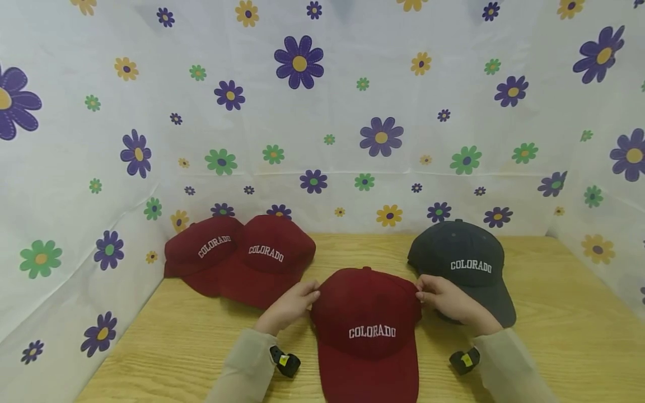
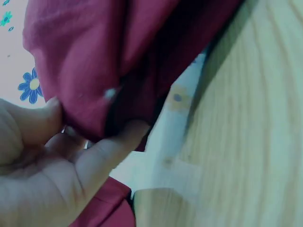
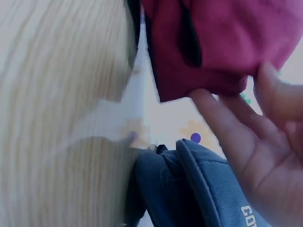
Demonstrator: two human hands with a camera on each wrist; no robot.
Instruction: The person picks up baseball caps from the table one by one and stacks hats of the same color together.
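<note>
A dark red baseball cap (image 1: 367,313) with white COLORADO lettering is at the front middle, its brim toward me. My left hand (image 1: 291,307) pinches the cap's left side between thumb and fingers. On the opposite side my right hand (image 1: 450,299) pinches the cloth near the back. The left wrist view shows the thumb and fingers of the left hand (image 2: 57,161) on the folded red fabric. Seen from the right wrist, the right hand (image 3: 255,137) grips the cap's lower edge, with fingers under it and thumb on top.
Two more red caps, the left one (image 1: 201,252) and its neighbour (image 1: 274,252), overlap at the back left of the wooden table (image 1: 166,347). A dark navy cap (image 1: 458,252) sits behind my right hand. White flowered cloth (image 1: 332,112) hangs round the back and sides.
</note>
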